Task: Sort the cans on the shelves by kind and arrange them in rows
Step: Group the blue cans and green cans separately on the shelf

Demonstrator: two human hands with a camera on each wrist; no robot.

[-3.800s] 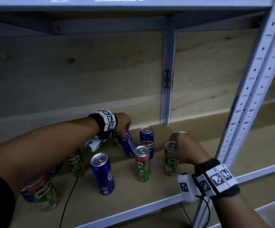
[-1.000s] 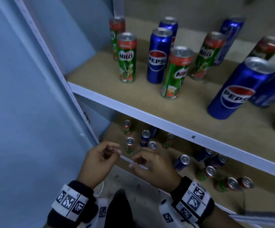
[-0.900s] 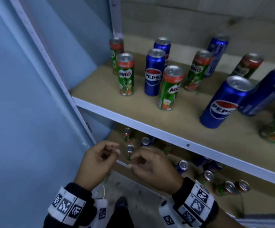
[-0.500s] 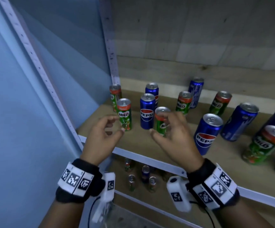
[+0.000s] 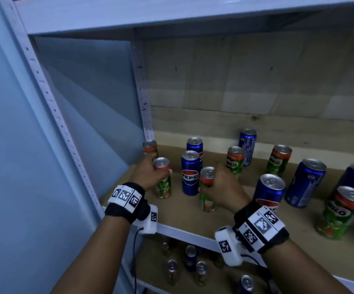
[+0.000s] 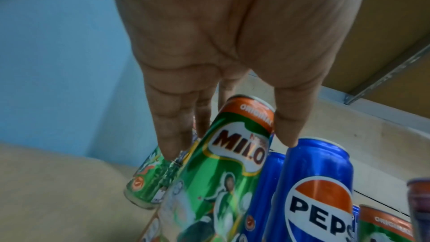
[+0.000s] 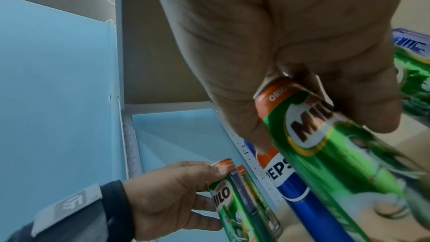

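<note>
Near the front edge of the shelf (image 5: 193,231), two hands each hold a green can. The left hand (image 5: 148,175) wraps its fingers and thumb round the top part of a green can (image 5: 162,179) close to the left front corner. It stands upright on the shelf board. The right hand (image 5: 222,188) is curled round the top part of a second green can (image 5: 206,189), a little to the right, also near the front edge. Between these two cans stands a blue can (image 5: 190,172), just beside both.

Farther back sits another blue can (image 5: 195,145), and one more green can (image 5: 150,147) stands in the back left corner. More blue and green cans stand mixed up toward the right side and the back edge, so the sorting on this shelf looks barely begun. A lower shelf below has small cans too, but it is dim down there.

The cans are hard, smooth and round, so they could slip in a loose hold. They are tall and thin, so a bump could tip one into the others. Holding each round its side, up near the top or the middle, seems best. I cannot tell if they are full or empty.
</note>
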